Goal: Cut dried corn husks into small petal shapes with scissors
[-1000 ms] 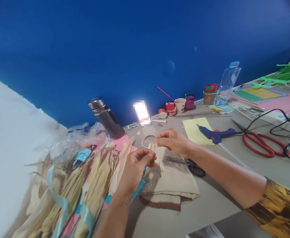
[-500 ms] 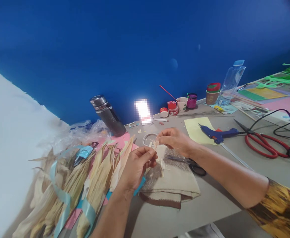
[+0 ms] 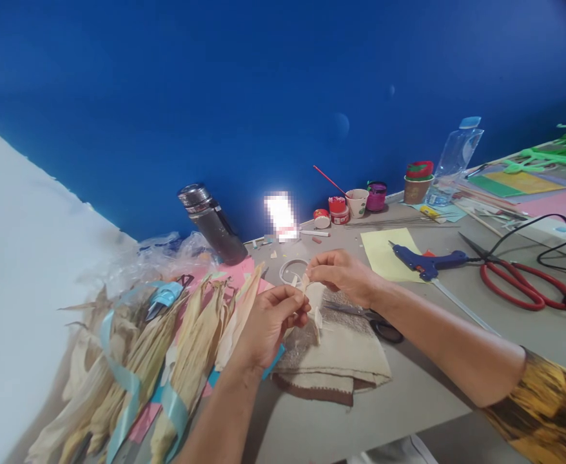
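Between my two hands is a small pale strip of dried corn husk [image 3: 305,282], frayed at its ends. My left hand [image 3: 278,316] pinches its lower part between thumb and fingers. The fingertips of my right hand [image 3: 334,267] are closed on its upper end. Below them lies a folded beige cloth [image 3: 336,357], with dark-handled scissors [image 3: 384,328] resting partly on it. A roll of clear tape [image 3: 292,270] sits just behind my fingers. Dried corn husks [image 3: 198,328] lie in a bunch to the left of my left hand, with a light blue ribbon [image 3: 126,380] across them.
A dark thermos [image 3: 215,229] leans at the back left. Paint jars [image 3: 338,211] and a paper cup [image 3: 357,203] stand along the wall. To the right are a blue glue gun [image 3: 425,259], red-handled scissors [image 3: 512,283], a black cable [image 3: 544,222] and a plastic bottle [image 3: 452,164].
The whole view has shifted slightly. Both hands stay almost in place, still pinching the husk strip, with only small finger movement.
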